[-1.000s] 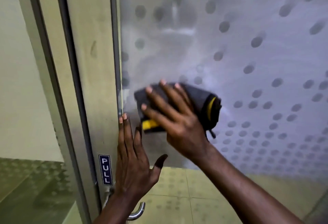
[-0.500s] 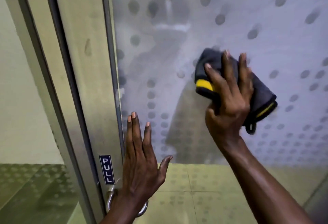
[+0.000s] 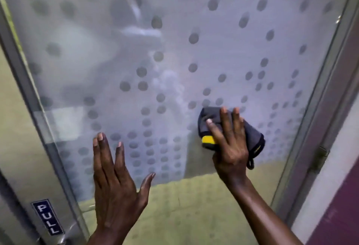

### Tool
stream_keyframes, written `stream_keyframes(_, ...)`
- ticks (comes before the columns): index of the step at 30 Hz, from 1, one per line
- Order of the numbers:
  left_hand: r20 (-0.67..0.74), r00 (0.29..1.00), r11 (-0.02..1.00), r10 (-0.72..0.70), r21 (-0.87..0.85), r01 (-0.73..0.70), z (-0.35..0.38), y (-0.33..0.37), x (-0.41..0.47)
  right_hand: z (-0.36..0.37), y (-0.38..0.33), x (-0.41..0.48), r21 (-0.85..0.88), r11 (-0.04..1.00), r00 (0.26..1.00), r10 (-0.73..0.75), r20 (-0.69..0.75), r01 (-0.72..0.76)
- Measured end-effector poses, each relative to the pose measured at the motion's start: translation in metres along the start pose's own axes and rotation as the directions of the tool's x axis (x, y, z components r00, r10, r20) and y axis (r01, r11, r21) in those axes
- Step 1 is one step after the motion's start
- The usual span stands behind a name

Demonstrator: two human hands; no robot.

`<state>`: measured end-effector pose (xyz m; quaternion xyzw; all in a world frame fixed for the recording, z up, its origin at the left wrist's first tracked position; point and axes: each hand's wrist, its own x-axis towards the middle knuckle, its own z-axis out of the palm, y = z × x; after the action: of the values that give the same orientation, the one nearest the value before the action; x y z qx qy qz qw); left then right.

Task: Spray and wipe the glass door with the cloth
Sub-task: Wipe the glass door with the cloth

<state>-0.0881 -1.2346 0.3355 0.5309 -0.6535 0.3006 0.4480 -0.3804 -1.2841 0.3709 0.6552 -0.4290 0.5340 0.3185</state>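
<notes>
The glass door (image 3: 194, 31) fills the view, frosted with a pattern of grey dots and clear along its lower band. My right hand (image 3: 229, 143) presses a folded dark grey cloth (image 3: 252, 136) with yellow trim flat against the glass at the lower right. My left hand (image 3: 114, 178) lies flat on the glass at the lower left, fingers spread, holding nothing. No spray bottle is in view.
A metal door stile (image 3: 29, 97) runs down the left side, with a blue PULL label (image 3: 47, 217) and a bit of metal handle (image 3: 64, 240) below it. At the right are the door frame (image 3: 330, 93), a hinge (image 3: 320, 155) and a maroon wall (image 3: 338, 211).
My right hand has swept the cloth from the left edge of the glass up and across to the right, then down a little. My view has turned right; my left hand stays flat on the door.
</notes>
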Motion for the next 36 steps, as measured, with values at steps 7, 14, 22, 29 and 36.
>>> stream_keyframes(7,-0.05,0.998,0.999,0.031,0.038,-0.029,0.006,0.023,0.003,-0.018,0.028,0.092,0.434,0.678,0.54,0.735,-0.409,-0.594)
stream_keyframes(14,0.037,0.999,0.999,0.032,-0.04,-0.031,0.025,0.08,0.011,0.014,-0.021,0.014,0.045,0.968,0.965,-0.252,0.077,0.249)
stream_keyframes(22,0.013,0.999,0.999,0.042,0.012,-0.042,0.032,0.077,0.011,-0.03,0.058,0.081,0.137,0.98,0.957,0.171,-0.236,-0.142)
stream_keyframes(29,0.011,0.999,0.999,0.032,0.0,-0.032,0.028,0.083,0.013,-0.014,-0.022,0.13,0.254,0.962,0.952,0.168,-0.254,-0.102)
stream_keyframes(36,-0.02,1.0,0.998,-0.008,-0.056,0.007,0.032,0.098,0.011,-0.005,-0.005,0.044,0.055,0.884,0.879,-0.467,0.099,0.464)
